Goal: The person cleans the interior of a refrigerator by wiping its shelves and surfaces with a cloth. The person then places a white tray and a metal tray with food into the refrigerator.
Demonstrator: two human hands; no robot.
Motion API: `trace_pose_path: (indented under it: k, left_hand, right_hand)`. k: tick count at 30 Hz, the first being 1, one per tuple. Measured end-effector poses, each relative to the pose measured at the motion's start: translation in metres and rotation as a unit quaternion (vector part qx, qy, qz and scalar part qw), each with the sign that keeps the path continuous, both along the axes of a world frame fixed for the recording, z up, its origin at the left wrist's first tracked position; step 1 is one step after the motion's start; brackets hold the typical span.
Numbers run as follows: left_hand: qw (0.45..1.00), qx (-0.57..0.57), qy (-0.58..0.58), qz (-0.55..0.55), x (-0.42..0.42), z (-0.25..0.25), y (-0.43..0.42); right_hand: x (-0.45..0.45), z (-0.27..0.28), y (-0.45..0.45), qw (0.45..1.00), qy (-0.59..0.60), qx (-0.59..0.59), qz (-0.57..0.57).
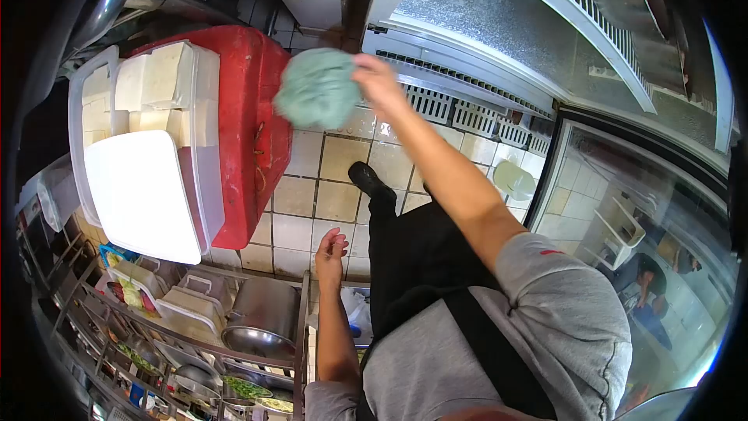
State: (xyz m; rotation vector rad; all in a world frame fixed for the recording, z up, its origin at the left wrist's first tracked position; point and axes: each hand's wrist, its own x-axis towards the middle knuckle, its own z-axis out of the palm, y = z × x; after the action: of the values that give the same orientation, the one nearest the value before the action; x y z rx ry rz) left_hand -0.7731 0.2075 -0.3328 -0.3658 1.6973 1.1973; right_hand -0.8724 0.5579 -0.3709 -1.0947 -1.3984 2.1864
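A crumpled green cloth [318, 88], blurred by motion, hangs from my right hand [377, 82], whose fingers are closed on its edge. It is over the tiled floor, just right of a red bin [248, 132]. Lower down, my left hand [332, 245] is held above the floor near a metal rack, fingers partly curled and apart, with nothing in it. On the red bin stands a clear plastic tub [204, 109] of pale blocks, with a white lid [140, 191] lying over part of it.
An open refrigerated cabinet [483, 15] with wire shelving is at the upper right, its glass door [654, 226] at the right. At the lower left, a metal rack [265, 359] holds a steel pot [263, 316], plastic tubs and bowls of greens.
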Motion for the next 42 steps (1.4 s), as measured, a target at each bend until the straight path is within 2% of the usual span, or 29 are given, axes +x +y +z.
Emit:
trace_pose_path:
  k: [1,2,3,5,6,8,11,13,15,17,18,20,24,25,27,29,31,33,34,37,39,41,42]
  left_hand:
    - [1.0,0.001,-0.005,0.007,0.001,0.0,-0.002]
    - [1.0,0.009,-0.012,0.013,0.003,-0.001,-0.003]
    - [0.999,0.016,-0.019,0.02,0.005,-0.002,-0.003]
    - [0.999,0.021,-0.03,0.022,0.011,-0.005,-0.003]
    - [0.999,0.019,-0.036,0.018,0.014,-0.007,-0.003]
    - [0.999,0.018,-0.046,0.015,0.021,-0.012,-0.003]
    - [0.999,0.021,-0.046,0.014,0.028,-0.017,-0.004]
    - [0.999,0.015,-0.047,0.01,0.031,-0.018,-0.002]
    - [0.999,0.014,-0.045,0.0,0.034,-0.023,0.003]
    - [0.999,0.01,-0.043,-0.026,0.034,-0.026,-0.001]
    - [1.0,0.014,-0.022,-0.012,0.026,-0.02,0.0]
    - [1.0,0.021,0.007,0.015,0.022,0.002,0.003]
    - [0.997,-0.028,-0.045,0.049,0.032,-0.013,-0.019]
    - [0.997,-0.025,-0.051,0.049,0.035,-0.017,-0.023]
    - [0.997,-0.021,-0.065,0.04,0.038,-0.022,-0.026]
    - [0.998,-0.02,-0.058,0.019,0.035,-0.022,-0.015]
    - [0.999,-0.005,-0.046,0.009,0.03,-0.02,-0.007]
    - [0.999,0.032,-0.032,0.007,0.026,-0.022,0.006]
    - [0.999,0.038,-0.034,0.009,0.022,-0.019,0.014]
    - [0.992,0.05,-0.087,0.075,0.0,0.011,0.054]
    - [0.974,0.13,-0.012,0.184,-0.021,0.038,0.108]
    - [0.941,0.226,0.069,0.242,-0.046,0.048,0.163]
    - [0.919,0.298,0.076,0.246,-0.057,0.045,0.189]
  right_hand:
    - [0.029,0.023,0.013,0.997,-0.055,0.038,-0.036]
    - [0.059,0.02,0.033,0.993,-0.093,0.068,-0.038]
    - [0.088,0.01,0.049,0.988,-0.083,0.101,-0.081]
    - [0.124,-0.023,0.088,0.956,-0.153,0.22,-0.123]
    - [0.12,-0.033,0.091,0.905,-0.226,0.352,-0.08]
    - [0.106,-0.051,0.091,0.733,-0.349,0.584,0.012]
    - [0.047,-0.067,0.077,0.738,-0.353,0.574,0.046]
    - [0.016,-0.042,0.06,0.781,-0.309,0.533,0.106]
    - [-0.017,-0.056,0.034,0.729,-0.196,0.618,0.219]
    - [-0.043,-0.07,0.007,0.73,-0.321,0.539,0.272]
    - [-0.044,-0.078,0.002,0.74,-0.294,0.551,0.248]
    - [-0.016,-0.058,0.003,0.78,-0.226,0.526,0.253]
    - [0.047,-0.014,0.047,0.84,-0.206,0.493,0.092]
    - [0.05,-0.013,0.061,0.844,-0.237,0.477,0.056]
    - [0.031,-0.025,0.078,0.822,-0.257,0.507,0.022]
    - [-0.003,-0.044,0.062,0.753,-0.322,0.566,0.091]
    - [-0.025,-0.043,0.061,0.737,-0.275,0.584,0.2]
    - [-0.028,-0.025,0.054,0.818,-0.172,0.452,0.312]
    - [-0.025,-0.015,0.05,0.828,-0.183,0.438,0.297]
    - [0.001,0.02,0.045,0.917,-0.179,0.28,0.22]
    - [0.019,0.052,0.03,0.919,-0.187,0.252,0.239]
    - [0.035,0.083,0.016,0.918,-0.192,0.226,0.264]
    - [0.042,0.088,0.012,0.937,-0.144,0.161,0.273]
